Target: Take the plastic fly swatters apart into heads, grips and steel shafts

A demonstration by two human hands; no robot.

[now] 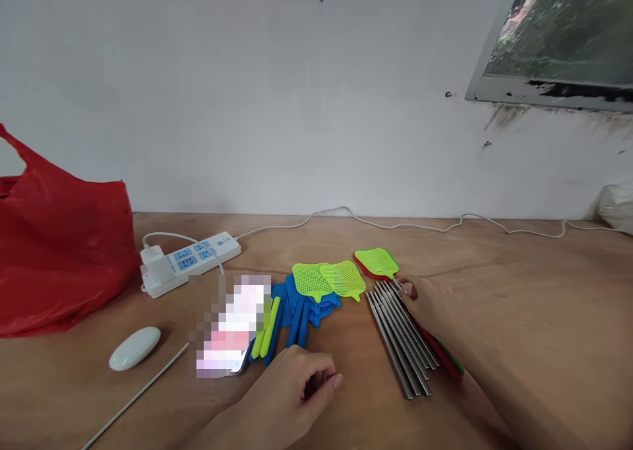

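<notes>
My right hand (pixel 420 299) is closed around the thin neck of a fly swatter with a lime-green head (pixel 376 262); red and green edges show beneath that head. Beside this hand lies a bundle of metal rods (pixel 399 338). A red and a green handle (pixel 455 364) stick out past the rods, partly behind my right forearm. My left hand (pixel 301 384) is loosely curled with nothing visible in it, just in front of blue handles (pixel 299 323). Loose lime-green swatter heads (pixel 312 281) overlap blue swatter heads (pixel 321 310). Lime-green handles (pixel 267 328) lie to their left.
A phone (pixel 232 328) with a blurred screen lies left of the handles. Farther left are a white mouse (pixel 134 348), a white power strip (pixel 198 258) with a plugged-in charger, and a red plastic bag (pixel 64 252). A white cable (pixel 395 225) runs along the wall.
</notes>
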